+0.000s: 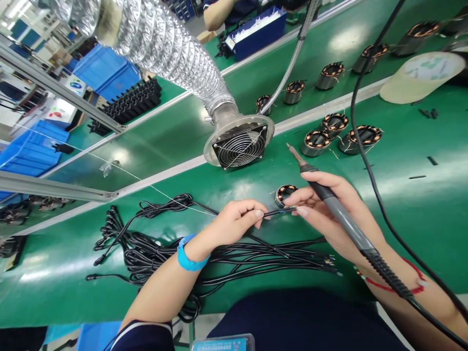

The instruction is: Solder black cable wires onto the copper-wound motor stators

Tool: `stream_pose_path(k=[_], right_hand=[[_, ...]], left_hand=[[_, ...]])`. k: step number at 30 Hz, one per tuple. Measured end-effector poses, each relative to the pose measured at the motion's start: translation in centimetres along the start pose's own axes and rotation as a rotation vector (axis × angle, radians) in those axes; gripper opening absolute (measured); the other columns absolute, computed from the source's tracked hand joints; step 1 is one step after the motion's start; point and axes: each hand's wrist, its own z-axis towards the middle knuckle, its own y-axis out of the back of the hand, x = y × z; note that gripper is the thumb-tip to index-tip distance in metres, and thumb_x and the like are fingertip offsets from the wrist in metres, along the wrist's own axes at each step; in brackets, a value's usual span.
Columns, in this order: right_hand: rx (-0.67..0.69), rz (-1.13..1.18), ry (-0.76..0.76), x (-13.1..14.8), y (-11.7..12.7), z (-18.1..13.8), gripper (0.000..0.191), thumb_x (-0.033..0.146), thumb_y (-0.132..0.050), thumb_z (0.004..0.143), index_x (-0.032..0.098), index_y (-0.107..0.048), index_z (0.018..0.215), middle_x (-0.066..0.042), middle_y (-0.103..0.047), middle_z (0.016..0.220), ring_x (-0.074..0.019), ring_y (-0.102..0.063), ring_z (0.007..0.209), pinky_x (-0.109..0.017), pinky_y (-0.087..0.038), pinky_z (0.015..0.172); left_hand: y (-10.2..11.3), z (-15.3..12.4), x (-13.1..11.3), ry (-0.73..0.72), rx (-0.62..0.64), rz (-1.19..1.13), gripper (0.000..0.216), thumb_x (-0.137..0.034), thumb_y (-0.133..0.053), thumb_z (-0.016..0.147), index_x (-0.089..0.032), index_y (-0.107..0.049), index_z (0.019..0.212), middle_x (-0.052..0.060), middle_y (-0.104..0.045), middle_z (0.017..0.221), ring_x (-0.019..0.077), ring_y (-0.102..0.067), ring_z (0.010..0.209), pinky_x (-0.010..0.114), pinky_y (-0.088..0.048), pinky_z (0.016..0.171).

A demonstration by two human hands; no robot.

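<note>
My left hand (241,219) pinches a black cable (275,213) close to its stripped end, where thin coloured wires show. At the wire tips are the thumb and fingertips of my right hand (325,209). That same hand carries a soldering iron (338,214) across its palm, the metal tip pointing up and away to the left. A copper-wound stator (286,194) sits on the green table just behind the wires, partly hidden by my right fingers. Beneath both hands lies a bundle of black cables (248,253), their wire ends toward the right.
A fume extraction fan (241,146) hangs ahead on a silver duct (175,53). More stators (317,142) stand at the right back, beside a pale paddle-shaped piece (420,78). The iron's black cord (369,165) loops down the right side. A person's arm (219,13) shows across the bench.
</note>
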Motion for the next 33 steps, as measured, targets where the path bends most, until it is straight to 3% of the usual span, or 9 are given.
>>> stream_pose_path(k=[4, 7, 10, 17, 22, 24, 26, 29, 33], right_hand=[[0.004, -0.051, -0.014, -0.4, -0.1, 0.1, 0.036, 0.024, -0.062, 0.088, 0.028, -0.047, 0.121, 0.001, -0.070, 0.083, -0.0143, -0.069, 0.075, -0.029, -0.060, 0.070], [0.044, -0.047, -0.045, -1.0, -0.5, 0.1, 0.037, 0.026, -0.060, 0.088, 0.027, -0.045, 0.122, 0.001, -0.069, 0.082, -0.0129, -0.067, 0.068, -0.027, -0.058, 0.064], [0.066, -0.048, -0.050, -1.4, -1.1, 0.0, 0.039, 0.028, -0.060, 0.088, 0.026, -0.043, 0.124, 0.000, -0.068, 0.086, -0.0120, -0.067, 0.068, -0.026, -0.059, 0.064], [0.021, -0.144, 0.116, -1.6, -1.4, -0.4, 0.043, 0.019, -0.060, 0.088, 0.028, -0.044, 0.127, 0.000, -0.066, 0.093, -0.0118, -0.068, 0.079, -0.025, -0.060, 0.075], [0.028, -0.206, 0.221, -1.4, -1.3, -0.4, 0.049, 0.013, -0.060, 0.087, 0.031, -0.044, 0.129, 0.002, -0.065, 0.087, -0.0136, -0.067, 0.076, -0.029, -0.059, 0.074], [0.037, -0.225, 0.236, -1.1, -1.3, -0.4, 0.051, 0.013, -0.058, 0.088, 0.035, -0.043, 0.131, 0.003, -0.065, 0.086, -0.0154, -0.066, 0.075, -0.033, -0.059, 0.074], [0.045, -0.240, 0.241, -0.7, -1.4, -0.5, 0.053, 0.011, -0.056, 0.089, 0.039, -0.041, 0.131, 0.004, -0.065, 0.084, -0.0167, -0.067, 0.074, -0.036, -0.058, 0.075], [0.017, -0.248, 0.251, -0.5, -1.7, -0.6, 0.053, 0.012, -0.055, 0.089, 0.041, -0.042, 0.131, 0.004, -0.064, 0.081, -0.0178, -0.066, 0.070, -0.038, -0.057, 0.074], [-0.022, -0.287, 0.203, -1.0, -1.8, -0.5, 0.050, 0.016, -0.058, 0.089, 0.036, -0.043, 0.132, 0.002, -0.068, 0.087, -0.0177, -0.069, 0.077, -0.036, -0.059, 0.073]], left_hand=[[-0.9, 0.4, 0.2, 0.020, -0.077, -0.120, 0.026, -0.040, -0.058, 0.086, -0.014, -0.062, 0.087, 0.000, -0.059, 0.071, 0.0093, -0.046, 0.062, 0.023, -0.036, 0.061], [-1.8, 0.7, 0.1, 0.009, -0.179, -0.276, 0.027, -0.042, -0.062, 0.083, -0.016, -0.057, 0.086, -0.003, -0.052, 0.071, 0.0074, -0.041, 0.059, 0.022, -0.033, 0.058], [-2.6, 1.0, -0.1, 0.018, -0.184, -0.370, 0.029, -0.042, -0.063, 0.082, -0.016, -0.051, 0.079, -0.005, -0.045, 0.065, 0.0060, -0.036, 0.056, 0.021, -0.030, 0.054], [-2.9, 1.3, -0.3, 0.050, -0.178, -0.365, 0.024, -0.036, -0.061, 0.083, -0.017, -0.048, 0.076, -0.007, -0.040, 0.059, 0.0052, -0.034, 0.052, 0.021, -0.027, 0.051], [-2.6, 1.2, -0.4, 0.032, -0.179, -0.295, 0.016, -0.029, -0.062, 0.084, -0.015, -0.053, 0.080, -0.005, -0.048, 0.065, 0.0067, -0.042, 0.059, 0.022, -0.034, 0.058], [-2.4, 1.1, -0.6, 0.023, -0.132, -0.268, 0.019, -0.031, -0.063, 0.084, -0.014, -0.057, 0.079, -0.002, -0.055, 0.070, 0.0080, -0.048, 0.065, 0.023, -0.039, 0.064], [-2.2, 0.9, -0.7, 0.061, 0.012, -0.335, 0.028, -0.041, -0.061, 0.086, -0.014, -0.057, 0.079, 0.000, -0.060, 0.071, 0.0096, -0.054, 0.066, 0.025, -0.043, 0.067], [-1.8, 0.7, -1.1, 0.165, 0.154, -0.464, 0.035, -0.049, -0.062, 0.082, -0.015, -0.056, 0.079, -0.001, -0.059, 0.064, 0.0077, -0.052, 0.054, 0.023, -0.040, 0.056], [-1.4, 1.3, -1.5, 0.176, -0.049, -0.368, 0.015, -0.026, -0.065, 0.077, -0.014, -0.056, 0.072, -0.006, -0.051, 0.058, 0.0049, -0.043, 0.053, 0.020, -0.033, 0.055]])
